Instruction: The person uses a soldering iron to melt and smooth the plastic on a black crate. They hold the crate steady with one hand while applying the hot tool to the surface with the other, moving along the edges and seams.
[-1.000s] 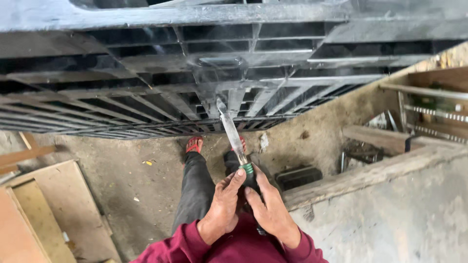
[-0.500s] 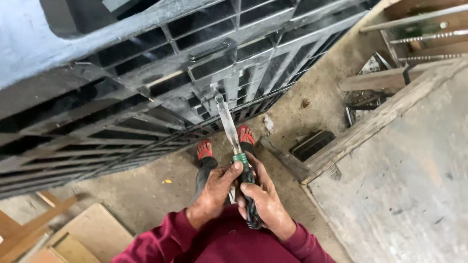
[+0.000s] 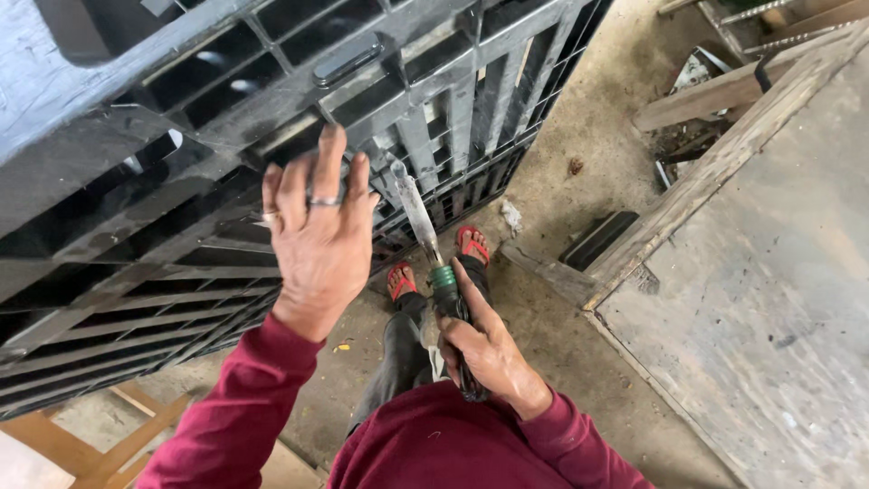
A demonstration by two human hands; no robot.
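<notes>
Workpiece: black plastic pallet, standing tilted on edge above the concrete floor, ribbed underside toward the person.
Tool: flat metal blade on a dark handle with a green collar; the tip sits at a rib junction near the pallet's middle.
Right hand: grip fully closed round the handle, thumb laid along it toward the collar.
Left hand: fingers spread and loose, holding nothing; it appears to lie flat on the ribs just left of the blade, though contact cannot be confirmed.
Bracing: press the left palm firmly on a solid rib so the pallet does not rock as the blade is driven.
Clearance: keep the left fingers beside the blade, never ahead of its tip.
Blade line: drive along the handle axis; side load may bend the thin blade.
Footing: feet in red sandals stand directly below; a slip would send the tip downward.
Surroundings: wooden-edged worktop at right.
</notes>
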